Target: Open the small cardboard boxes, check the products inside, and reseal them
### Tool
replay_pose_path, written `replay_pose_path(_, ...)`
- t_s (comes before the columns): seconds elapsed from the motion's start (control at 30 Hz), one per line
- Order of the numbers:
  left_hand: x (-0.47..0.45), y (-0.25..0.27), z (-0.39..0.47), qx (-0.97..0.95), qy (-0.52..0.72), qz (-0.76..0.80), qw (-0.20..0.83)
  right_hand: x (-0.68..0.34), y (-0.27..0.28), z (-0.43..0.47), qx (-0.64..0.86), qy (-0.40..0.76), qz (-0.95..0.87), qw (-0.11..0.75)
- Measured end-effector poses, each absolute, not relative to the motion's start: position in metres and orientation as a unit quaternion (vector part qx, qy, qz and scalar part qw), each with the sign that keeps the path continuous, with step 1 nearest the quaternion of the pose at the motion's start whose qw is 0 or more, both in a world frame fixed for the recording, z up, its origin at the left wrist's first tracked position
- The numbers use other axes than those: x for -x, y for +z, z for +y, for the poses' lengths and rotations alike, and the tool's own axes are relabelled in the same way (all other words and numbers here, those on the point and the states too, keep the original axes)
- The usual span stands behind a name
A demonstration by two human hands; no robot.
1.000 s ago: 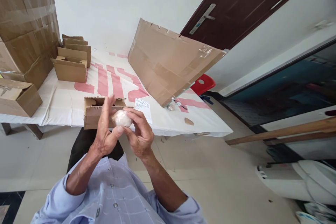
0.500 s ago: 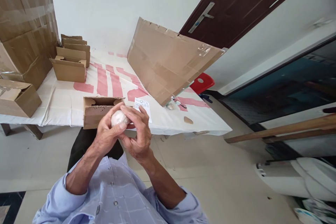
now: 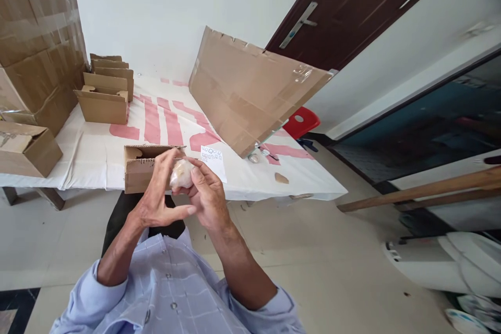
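A round whitish lump, with a tan patch and what looks like clear wrapping, is held in front of my body. My right hand grips it from the right, thumb on its near face. My left hand is beside it on the left, thumb stretched away from the fingers; whether those fingertips touch the lump I cannot tell. Just behind the hands, an open cardboard box stands at the table's near edge, partly covered by my left hand. A printed sheet lies right of the box.
Several small open boxes stand in a row at the left, beside large taped cartons. Another box is at the near left. A big cardboard panel leans across the table. A red stool stands behind it.
My left hand has loosened around the lump, its thumb swinging down and away. The lump has turned to show a tan patch and now rests in my right hand's grip.
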State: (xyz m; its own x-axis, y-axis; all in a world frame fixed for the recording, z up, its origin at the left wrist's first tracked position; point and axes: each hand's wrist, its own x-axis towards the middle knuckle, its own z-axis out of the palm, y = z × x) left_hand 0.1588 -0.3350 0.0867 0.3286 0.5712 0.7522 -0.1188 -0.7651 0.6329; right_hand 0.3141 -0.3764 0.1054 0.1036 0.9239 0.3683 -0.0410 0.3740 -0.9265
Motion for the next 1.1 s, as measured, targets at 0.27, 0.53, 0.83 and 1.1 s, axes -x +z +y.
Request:
replay_pose_path(0.27, -0.167, 0.101, -0.347, -0.660, 0.667, 0.202, 0.281, -0.274, 0.100, -0.383, 0.458, 0.340, -0.467, 0.675)
replay_pose_path(0.53, -0.177, 0.113, -0.332, -0.505, 0.673, 0.186, 0.507, -0.254, 0.091, -0.376, 0.460, 0.296, -0.469, 0.694)
replay_pose_path(0.83, -0.179, 0.117, -0.326, -0.455, 0.625, 0.192, 0.605, -0.257, 0.091, -0.369, 0.488, 0.268, -0.490, 0.671)
replay_pose_path(1.1, -0.180, 0.124, -0.330, -0.381, 0.650, 0.198, 0.627, -0.266, 0.089, -0.365, 0.465, 0.326, -0.507, 0.648)
